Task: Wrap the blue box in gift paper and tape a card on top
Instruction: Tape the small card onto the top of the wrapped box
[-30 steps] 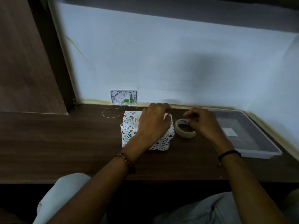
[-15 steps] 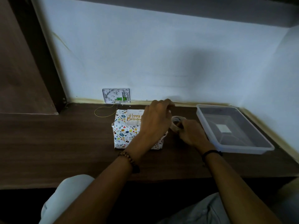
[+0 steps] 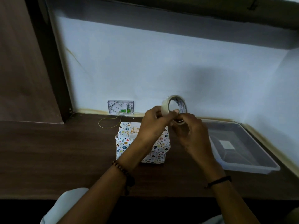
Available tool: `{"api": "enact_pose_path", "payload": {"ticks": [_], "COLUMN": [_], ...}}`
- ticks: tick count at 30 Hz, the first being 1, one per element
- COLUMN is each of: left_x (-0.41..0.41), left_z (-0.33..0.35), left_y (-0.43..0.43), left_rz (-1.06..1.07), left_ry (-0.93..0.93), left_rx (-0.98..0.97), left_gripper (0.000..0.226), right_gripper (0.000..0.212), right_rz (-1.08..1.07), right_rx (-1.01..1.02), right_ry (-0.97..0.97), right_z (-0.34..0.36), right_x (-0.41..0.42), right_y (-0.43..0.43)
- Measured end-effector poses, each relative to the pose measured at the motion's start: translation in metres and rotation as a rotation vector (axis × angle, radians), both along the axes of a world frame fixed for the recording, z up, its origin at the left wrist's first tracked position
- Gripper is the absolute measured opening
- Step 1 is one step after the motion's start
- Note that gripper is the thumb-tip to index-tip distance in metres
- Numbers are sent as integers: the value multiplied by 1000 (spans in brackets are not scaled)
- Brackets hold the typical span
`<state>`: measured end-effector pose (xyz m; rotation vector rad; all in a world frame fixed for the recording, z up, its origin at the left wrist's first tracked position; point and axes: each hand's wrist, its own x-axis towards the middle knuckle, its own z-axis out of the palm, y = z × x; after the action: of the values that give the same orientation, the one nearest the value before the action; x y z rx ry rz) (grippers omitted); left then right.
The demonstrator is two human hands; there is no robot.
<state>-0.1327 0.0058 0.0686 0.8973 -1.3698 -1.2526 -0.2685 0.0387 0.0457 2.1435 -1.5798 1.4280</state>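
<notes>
Head view, both hands' fingers gripping tape roll (image 3: 174, 104) above wrapped box (image 3: 127, 143)

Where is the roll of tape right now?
In the head view, the tape roll is up in the air near the middle, held by the left hand and right hand, above the wrapped box.

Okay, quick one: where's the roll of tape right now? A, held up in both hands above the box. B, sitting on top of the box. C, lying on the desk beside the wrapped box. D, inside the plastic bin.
A: the tape roll is raised off the desk, gripped between the left hand and right hand above the wrapped box.
</notes>
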Motion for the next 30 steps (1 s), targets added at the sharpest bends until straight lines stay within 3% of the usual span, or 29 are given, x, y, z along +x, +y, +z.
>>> {"api": "enact_pose_path", "payload": {"ticks": [4, 9, 12, 15, 21, 30], "left_x": [11, 10, 8, 6, -3, -3], "left_z": [7, 11, 8, 4, -3, -8], "left_y": [0, 5, 4, 5, 8, 2], "left_rz": [-161, -234, -214, -200, -201, -126], "left_ry": [240, 196, 168, 115, 86, -28], "left_rx": [65, -68, -124, -154, -194, -233], "left_gripper": [29, 31, 34, 34, 33, 42], "right_gripper": [19, 19, 9, 15, 35, 14], "right_rz": [36, 77, 94, 115, 7, -39], "right_rx": [61, 135, 90, 39, 113, -49], "right_ry": [-54, -198, -428, -598, -473, -313], "right_z": [3, 16, 26, 35, 34, 35], "right_x": [4, -1, -5, -9, -13, -17], "right_y": [5, 12, 15, 17, 16, 19]}}
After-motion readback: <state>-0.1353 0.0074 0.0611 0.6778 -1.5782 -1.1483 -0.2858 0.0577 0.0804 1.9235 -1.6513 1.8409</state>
